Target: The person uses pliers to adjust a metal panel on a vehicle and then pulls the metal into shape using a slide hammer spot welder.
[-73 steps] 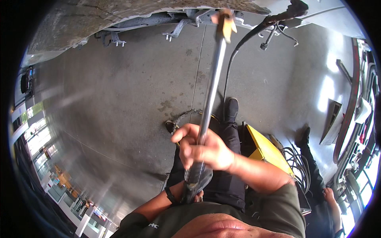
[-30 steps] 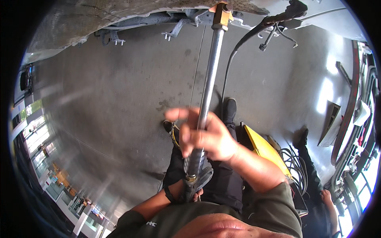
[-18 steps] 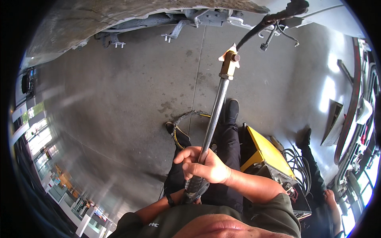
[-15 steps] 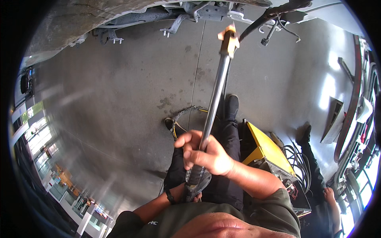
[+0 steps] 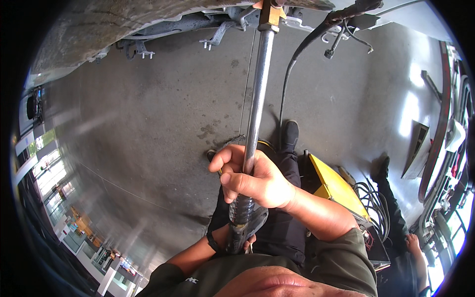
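A dent puller with a long chrome rod (image 5: 258, 89), a brass block (image 5: 269, 18) at its far end and a black ribbed grip stands up from my waist toward the car body. My right hand (image 5: 260, 180) curls its fingers round the rod just above the ribbed part. Lower down, close to my shirt, my left hand (image 5: 251, 241) is wrapped round the black grip and mostly hidden by it. At the top edge the brass end overlaps the car's metal underside (image 5: 198, 22); whether they touch, I cannot tell.
A dark cable (image 5: 292, 64) hangs down from a wiring harness (image 5: 341, 17) at the upper right. Right of my legs stands a machine with a yellow panel (image 5: 336, 183) and coiled cables (image 5: 373, 203). Another person's hand (image 5: 412, 242) shows at the lower right.
The dent puller has swung a little left and its brass end has moved up to the top edge, over the car parts. Both hands keep their hold; my right hand has shifted slightly up and left.
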